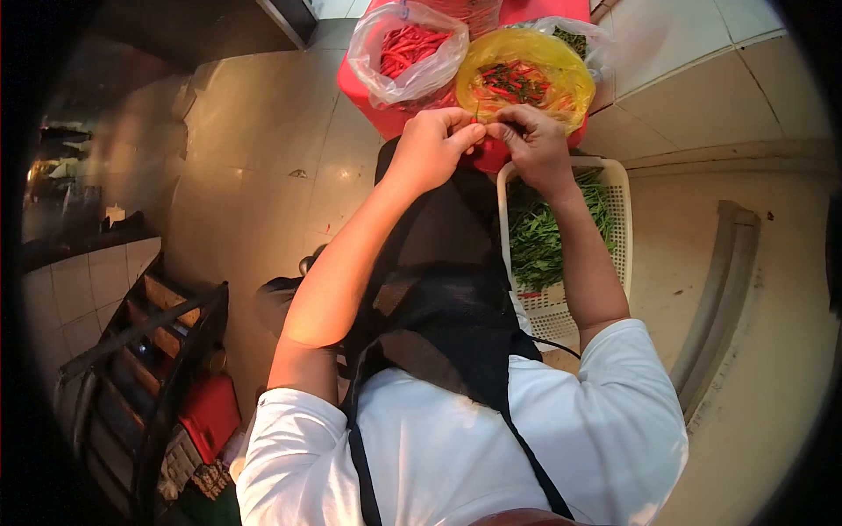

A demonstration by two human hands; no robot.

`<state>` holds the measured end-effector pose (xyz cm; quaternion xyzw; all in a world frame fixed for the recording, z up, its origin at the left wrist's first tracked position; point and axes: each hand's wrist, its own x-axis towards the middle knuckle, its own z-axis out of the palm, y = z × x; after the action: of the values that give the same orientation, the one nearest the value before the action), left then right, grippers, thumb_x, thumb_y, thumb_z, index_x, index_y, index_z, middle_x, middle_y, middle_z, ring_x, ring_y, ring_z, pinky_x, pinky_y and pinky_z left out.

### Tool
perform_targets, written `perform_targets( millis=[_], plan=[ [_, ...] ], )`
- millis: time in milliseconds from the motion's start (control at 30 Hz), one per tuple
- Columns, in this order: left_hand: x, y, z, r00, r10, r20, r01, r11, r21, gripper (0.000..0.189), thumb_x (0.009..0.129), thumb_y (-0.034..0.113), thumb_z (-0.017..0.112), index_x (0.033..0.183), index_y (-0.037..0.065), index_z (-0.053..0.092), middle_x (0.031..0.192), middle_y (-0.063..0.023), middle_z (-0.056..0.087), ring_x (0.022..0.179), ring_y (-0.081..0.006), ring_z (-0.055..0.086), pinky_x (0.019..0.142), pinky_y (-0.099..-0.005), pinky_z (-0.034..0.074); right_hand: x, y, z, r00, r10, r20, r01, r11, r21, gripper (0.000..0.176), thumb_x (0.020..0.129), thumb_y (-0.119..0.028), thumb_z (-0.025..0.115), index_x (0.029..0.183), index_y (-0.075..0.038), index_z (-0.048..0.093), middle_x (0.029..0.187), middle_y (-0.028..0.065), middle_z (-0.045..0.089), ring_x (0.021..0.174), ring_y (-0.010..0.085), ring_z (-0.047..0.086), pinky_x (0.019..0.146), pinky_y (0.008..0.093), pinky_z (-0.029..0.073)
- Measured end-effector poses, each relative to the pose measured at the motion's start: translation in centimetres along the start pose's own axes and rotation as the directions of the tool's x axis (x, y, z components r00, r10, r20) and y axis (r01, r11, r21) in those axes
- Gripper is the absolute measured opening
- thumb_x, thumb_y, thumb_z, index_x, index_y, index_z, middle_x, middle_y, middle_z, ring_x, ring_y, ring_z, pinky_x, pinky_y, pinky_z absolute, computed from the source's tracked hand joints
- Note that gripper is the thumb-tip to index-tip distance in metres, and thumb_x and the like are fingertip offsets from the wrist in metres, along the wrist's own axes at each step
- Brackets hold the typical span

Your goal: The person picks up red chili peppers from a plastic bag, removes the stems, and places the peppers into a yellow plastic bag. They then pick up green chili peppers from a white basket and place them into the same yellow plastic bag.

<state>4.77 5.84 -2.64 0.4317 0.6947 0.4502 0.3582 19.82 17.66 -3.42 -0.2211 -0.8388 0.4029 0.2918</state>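
Note:
My left hand [438,147] is closed in a pinch on a small red chili pepper [474,119] with a green stem. Right beside it, my right hand [533,145] has its thumb and fingertips pinched together, meeting the left fingertips; what lies between them is too small to make out. Just beyond the hands, a yellow plastic bag [579,83] holds red chilies with green stems [513,81]. To its left, a clear plastic bag [373,74] contains many red chilies [410,48]. Both bags rest on a red stool or table [351,88].
Under my right forearm stands a white plastic basket [623,228] with green leafy stalks [537,232]. Another clear bag [596,39] with green pieces sits at the back right. A tiled wall [702,96] borders the right. A dark metal rack [167,351] stands lower left.

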Motion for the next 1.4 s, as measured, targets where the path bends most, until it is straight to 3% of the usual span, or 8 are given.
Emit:
perform_targets(
  millis=[133,333,533,733,967,1067,1200,1400],
  plan=[
    [-3.6,-1.5,-1.6,0.999,0.042,-0.013,-0.043,0.998,-0.053,0.019,0.089,0.018,0.068,0.096,0.001,0.071,0.071,-0.0093,0.068,0.064,-0.0151,0.063,0.063,-0.0325,0.049,-1.4,-0.7,2.3,0.865,0.214,0.454,-0.479,0.624,0.617,0.014,0.096,-0.016,0.063,0.092,-0.002,0.065,0.084,-0.0018,0.061,0.073,0.0033,0.052,0.061,0.0189,0.040],
    [-7.0,0.1,-4.5,0.998,-0.025,0.058,0.016,0.989,0.148,0.019,0.090,0.018,0.069,0.097,0.000,0.071,0.075,-0.0076,0.070,0.067,-0.0106,0.060,0.064,-0.0306,0.049,-1.7,-4.1,4.3,0.948,0.156,0.278,-0.278,0.833,0.479,0.008,0.092,-0.006,0.065,0.093,0.002,0.066,0.083,-0.0006,0.064,0.072,0.0043,0.055,0.064,0.0221,0.045],
    [-7.1,1.3,-5.4,0.992,0.128,0.013,-0.126,0.946,0.298,0.021,0.086,0.019,0.072,0.097,0.001,0.071,0.083,-0.0193,0.068,0.073,-0.0309,0.068,0.067,-0.0367,0.051,-1.5,-5.4,4.4,0.959,0.095,0.268,-0.185,0.924,0.335,0.013,0.090,-0.010,0.066,0.089,0.003,0.068,0.082,0.0025,0.067,0.072,0.0115,0.061,0.067,0.0263,0.049],
    [-6.1,1.8,-4.6,0.948,0.317,-0.008,-0.295,0.890,0.347,0.020,0.084,0.019,0.074,0.096,0.002,0.072,0.084,-0.0188,0.069,0.075,-0.0321,0.068,0.066,-0.0380,0.051,-1.5,-3.2,3.5,0.783,0.314,0.537,-0.597,0.140,0.790,0.014,0.094,-0.015,0.063,0.096,-0.002,0.063,0.082,-0.0009,0.061,0.069,0.0062,0.053,0.063,0.0218,0.043],
    [-0.7,3.0,-6.5,0.832,0.476,-0.285,-0.270,0.796,0.542,0.021,0.080,0.019,0.078,0.091,0.003,0.070,0.078,-0.0153,0.070,0.074,-0.0276,0.071,0.066,-0.0343,0.053,2.5,-0.4,-2.8,0.963,0.244,-0.113,-0.202,0.935,0.290,0.017,0.092,-0.016,0.064,0.088,0.001,0.066,0.081,-0.0037,0.060,0.076,0.0055,0.053,0.070,0.0229,0.045],
    [5.0,2.8,-8.7,0.867,0.390,-0.309,-0.125,0.772,0.623,0.022,0.081,0.022,0.076,0.092,0.003,0.069,0.084,-0.0188,0.069,0.076,-0.0336,0.070,0.068,-0.0395,0.053,8.1,4.3,-8.0,0.919,0.131,-0.372,-0.239,0.936,-0.260,0.019,0.086,-0.022,0.069,0.094,-0.005,0.072,0.086,0.0101,0.072,0.080,0.0181,0.068,0.073,0.0312,0.052],
    [8.5,2.6,-9.0,0.968,0.158,-0.193,0.088,0.509,0.856,0.026,0.082,0.030,0.073,0.092,0.006,0.072,0.090,-0.0202,0.070,0.085,-0.0380,0.068,0.073,-0.0461,0.053,13.6,13.2,-11.5,0.979,-0.001,-0.205,-0.126,0.785,-0.607,0.020,0.085,-0.022,0.068,0.097,-0.006,0.072,0.091,0.0171,0.071,0.086,0.0306,0.070,0.077,0.0382,0.053],
    [7.9,3.0,-8.2,0.935,0.241,-0.260,0.079,0.573,0.816,0.025,0.083,0.028,0.072,0.094,0.007,0.073,0.092,-0.0195,0.070,0.087,-0.0387,0.068,0.074,-0.0474,0.054,13.6,13.0,-10.0,0.960,-0.165,-0.228,-0.016,0.778,-0.628,0.021,0.087,-0.019,0.066,0.102,-0.006,0.072,0.090,0.0164,0.071,0.085,0.0335,0.068,0.080,0.0406,0.053]
  ],
)
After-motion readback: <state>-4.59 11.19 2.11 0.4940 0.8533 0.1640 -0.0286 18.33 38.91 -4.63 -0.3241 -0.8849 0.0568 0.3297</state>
